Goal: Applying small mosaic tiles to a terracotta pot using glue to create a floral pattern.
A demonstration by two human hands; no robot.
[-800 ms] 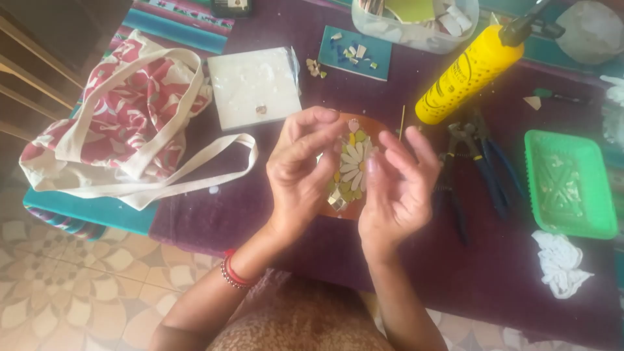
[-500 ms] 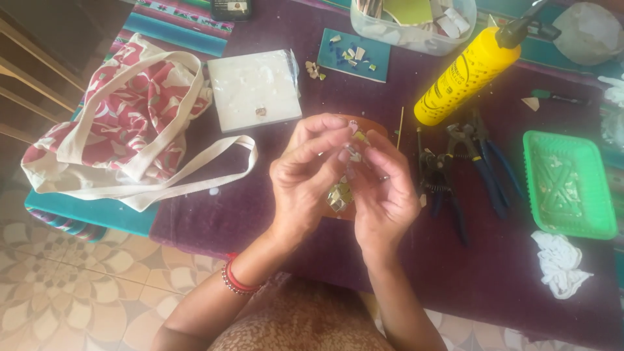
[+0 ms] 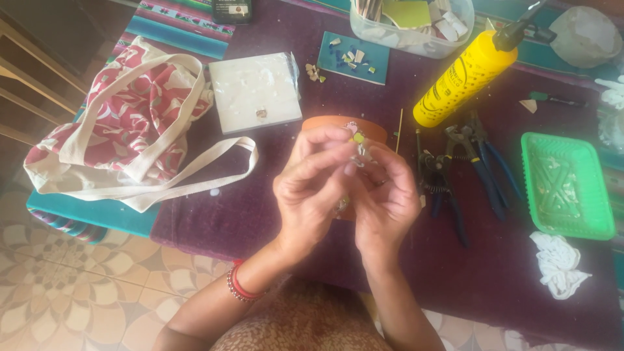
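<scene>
My left hand (image 3: 315,192) and my right hand (image 3: 385,198) are pressed together over a round terracotta piece (image 3: 338,123) with a white and yellow flower mosaic, of which only the top rim and a few small tiles show between my fingers. Both hands hold it above the purple cloth (image 3: 247,208). My fingertips pinch at small tile bits near its upper part. A red bead bracelet (image 3: 237,286) sits on my left wrist.
A red-and-white tote bag (image 3: 130,123) lies at left, next to a white tile (image 3: 257,91). A yellow glue bottle (image 3: 465,78), blue-handled nippers (image 3: 481,166), a green tray (image 3: 565,185), a teal tile with chips (image 3: 354,57) and a plastic tub of tile pieces (image 3: 416,23) surround my hands.
My hands have closed in over the mosaic piece, hiding most of the flower that showed before. The piece has tilted up and away from me.
</scene>
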